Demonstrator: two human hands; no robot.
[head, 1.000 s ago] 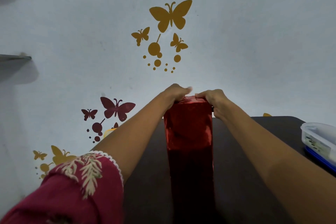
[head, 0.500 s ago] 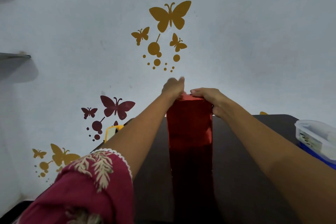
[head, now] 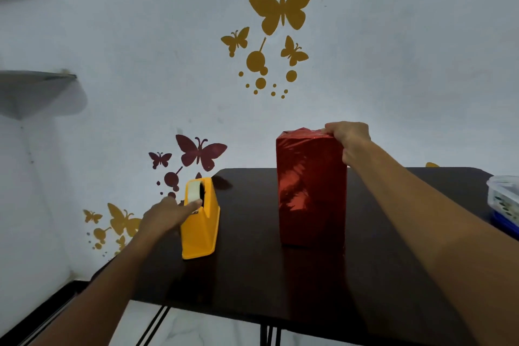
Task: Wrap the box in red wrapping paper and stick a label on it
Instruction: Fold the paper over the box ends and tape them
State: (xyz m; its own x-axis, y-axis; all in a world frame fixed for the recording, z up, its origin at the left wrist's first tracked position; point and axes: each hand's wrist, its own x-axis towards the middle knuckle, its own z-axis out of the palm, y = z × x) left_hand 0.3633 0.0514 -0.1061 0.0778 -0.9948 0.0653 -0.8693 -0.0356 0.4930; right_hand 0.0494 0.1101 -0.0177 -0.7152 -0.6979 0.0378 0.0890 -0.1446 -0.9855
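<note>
Box [head: 311, 191] stands upright on end toward the far middle of the dark table [head: 252, 275], sides fully covered in shiny red wrapping paper [head: 309, 154]. The paper at the top end looks gathered and creased, with no tape visible there. Right hand [head: 349, 140] sits at the top right corner of the box, fingers curled over the edge and gripping the folded paper against it, arm stretched well forward. Left hand [head: 165, 216] is out at the yellow tape dispenser [head: 200, 230] near the table's left edge, well apart from the box. Its forefinger is straight and touches the loose end of the tape roll [head: 193, 191]; the thumb is hidden behind the hand and no pinch shows. Lidded plastic container [head: 502, 199] sits at the right edge. No label seen on the box. Judgement: wrapping is near done and the step in hand is closing the top flap. Next move likely calls for pulling a strip one-handed and tearing it on the cutter, while the right hand holds the fold flat. A light dispenser may slide or tip under that pull, and the stiff foil may spring open if released.
</note>
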